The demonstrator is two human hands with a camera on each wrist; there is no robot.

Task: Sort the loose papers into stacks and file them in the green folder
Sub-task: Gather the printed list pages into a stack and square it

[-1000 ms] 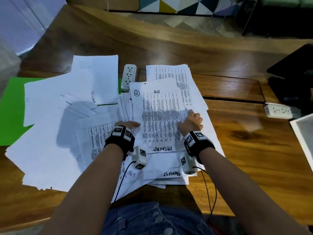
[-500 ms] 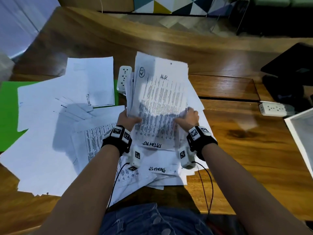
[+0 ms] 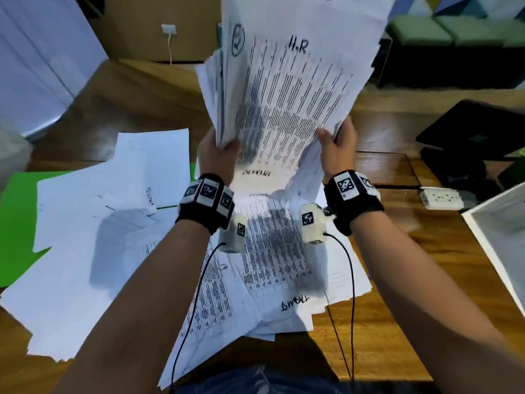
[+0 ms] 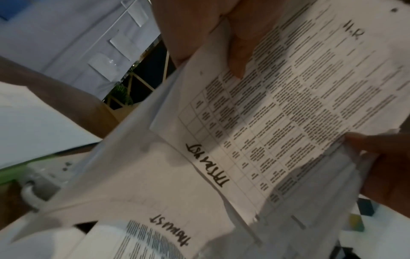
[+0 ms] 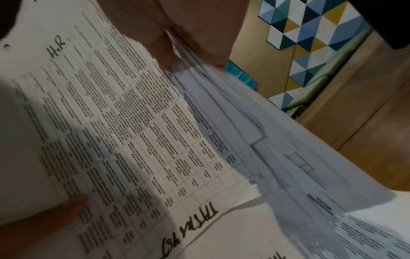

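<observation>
I hold a sheaf of printed papers (image 3: pixel 287 89) upright above the table, its top sheet marked "H.R". My left hand (image 3: pixel 218 152) grips its lower left edge, thumb on the front. My right hand (image 3: pixel 336 149) grips its lower right edge. The wrist views show the same sheaf (image 4: pixel 288 105) (image 5: pixel 124 133) with thumbs pressed on the print. More loose papers (image 3: pixel 272 268) lie spread on the table under my arms, and blank sheets (image 3: pixel 93 237) cover much of the green folder (image 3: pixel 20 223) at the left.
A white power strip (image 3: pixel 440 198) lies on the wooden table (image 3: pixel 397 308) at the right, beside a black device (image 3: pixel 477 129). A white tray edge (image 3: pixel 494 240) juts in at far right. Another power strip (image 4: pixel 42 182) shows under the papers in the left wrist view.
Both hands have lifted the "H.R" sheaf from lying flat on the pile to standing high and upright above the table. The papers beneath are now uncovered.
</observation>
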